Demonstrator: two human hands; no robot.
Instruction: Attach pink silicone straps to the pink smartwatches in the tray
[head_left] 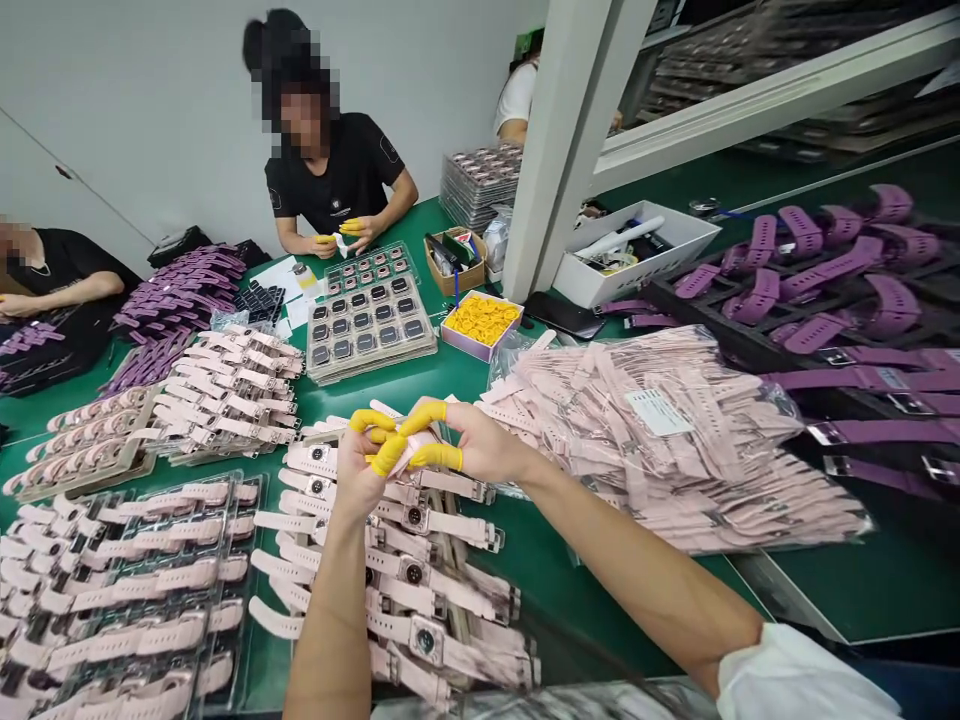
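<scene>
Yellow finger cots cover the fingertips of both my hands. My left hand (367,455) and my right hand (461,440) meet over the watch tray, closed on a pale pink watch strap (414,446). My fingers cover much of it, so I cannot tell whether a watch case is attached. Directly below lie rows of smartwatches with pink straps (420,635), their round back sensors facing up. To the right of my right hand rests a clear plastic bag of pink watch straps (600,385) with a white label.
More pink-strapped watches fill trays (238,560) at the left. Beyond stand a tray of dark watch cases (375,330), a box of yellow finger cots (484,320) and a white bin (637,255). Purple straps (855,375) lie right. A co-worker (337,185) sits opposite; a post (559,150) rises nearby.
</scene>
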